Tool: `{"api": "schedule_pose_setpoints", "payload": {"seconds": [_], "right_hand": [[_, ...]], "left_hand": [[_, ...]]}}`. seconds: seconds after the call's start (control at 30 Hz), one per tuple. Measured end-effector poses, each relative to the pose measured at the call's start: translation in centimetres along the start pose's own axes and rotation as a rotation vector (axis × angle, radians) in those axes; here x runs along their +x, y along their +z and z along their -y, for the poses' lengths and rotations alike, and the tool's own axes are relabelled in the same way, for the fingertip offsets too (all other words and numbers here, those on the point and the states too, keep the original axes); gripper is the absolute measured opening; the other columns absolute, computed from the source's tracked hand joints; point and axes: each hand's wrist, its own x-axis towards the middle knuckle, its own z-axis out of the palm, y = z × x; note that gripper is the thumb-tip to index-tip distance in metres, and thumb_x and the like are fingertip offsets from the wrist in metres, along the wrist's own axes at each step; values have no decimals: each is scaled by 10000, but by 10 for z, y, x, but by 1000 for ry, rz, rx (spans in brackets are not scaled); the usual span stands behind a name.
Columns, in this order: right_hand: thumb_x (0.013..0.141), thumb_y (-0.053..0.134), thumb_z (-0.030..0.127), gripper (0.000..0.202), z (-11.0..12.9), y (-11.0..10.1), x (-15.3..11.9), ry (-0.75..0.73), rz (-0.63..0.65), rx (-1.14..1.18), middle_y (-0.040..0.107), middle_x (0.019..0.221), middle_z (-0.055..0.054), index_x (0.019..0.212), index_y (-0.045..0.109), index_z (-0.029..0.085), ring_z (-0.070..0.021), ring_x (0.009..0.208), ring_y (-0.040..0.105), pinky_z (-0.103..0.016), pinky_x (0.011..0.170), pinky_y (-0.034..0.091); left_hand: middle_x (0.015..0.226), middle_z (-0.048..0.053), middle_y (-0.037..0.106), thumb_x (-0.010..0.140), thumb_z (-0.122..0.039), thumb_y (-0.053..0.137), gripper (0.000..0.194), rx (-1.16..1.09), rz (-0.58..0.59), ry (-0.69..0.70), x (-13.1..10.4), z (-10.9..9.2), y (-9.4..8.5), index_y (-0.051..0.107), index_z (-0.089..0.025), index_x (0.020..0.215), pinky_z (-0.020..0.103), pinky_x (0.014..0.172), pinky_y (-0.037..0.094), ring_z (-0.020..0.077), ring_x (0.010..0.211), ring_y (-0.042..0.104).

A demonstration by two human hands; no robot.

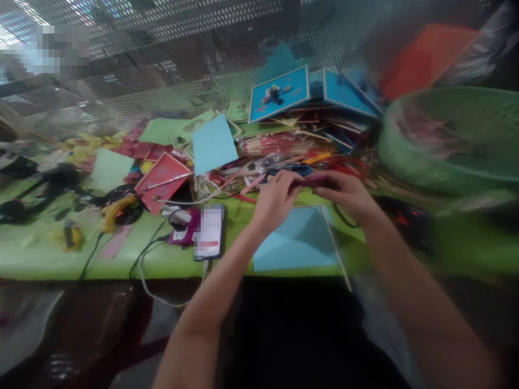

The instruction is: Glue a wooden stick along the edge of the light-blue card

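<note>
Left hand [279, 190] and right hand [344, 193] meet at a dark pink piece [318, 178], beyond the blue sheet [294, 246].
The right pinches this small, blurred piece; the left's grip I cannot tell. Left of the sheet, the phone [209, 232] shows a screen too pixelated to read.

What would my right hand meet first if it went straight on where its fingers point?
Beyond the dark pink piece it seems to hold, your right hand would probably meet your left hand first, though blur makes depth hard to judge.
</note>
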Motion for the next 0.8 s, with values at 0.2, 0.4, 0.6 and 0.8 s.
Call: {"api": "schedule_pose_setpoints", "payload": {"seconds": [0.2,0.4,0.6,0.8], "right_hand": [[809,809,541,293,2,3,-4,22,-150,185,763,857,-22,937,794,278,-193,774,676,-354,767,562],[800,796,537,266,5,0,-2,32,-319,264,772,920,-23,859,767,280,-181,746,660,-338,733,571],[767,809,515,250,7,1,0,25,-380,309,750,865,-15,836,770,278,-159,677,616,-305,633,542],[813,775,538,294,7,4,-3,51,-226,259,757,816,-34,870,763,250,-176,682,644,-315,633,539]], "left_hand": [[1086,62,732,1010,-243,586,118,-224,-5,-48,3,-13,17,631,-183,1101,296,877,521,193,1005,686],[1068,75,733,1033,-278,545,168,-100,78,-94,0,-8,17,661,-175,1096,314,850,497,224,993,678],[1032,71,724,1050,-308,509,185,-37,100,-116,-1,-9,18,644,-181,1043,301,787,481,213,922,669],[982,61,701,1073,-366,451,241,102,155,-93,-2,-15,19,598,-201,978,305,767,472,217,904,665]]}}
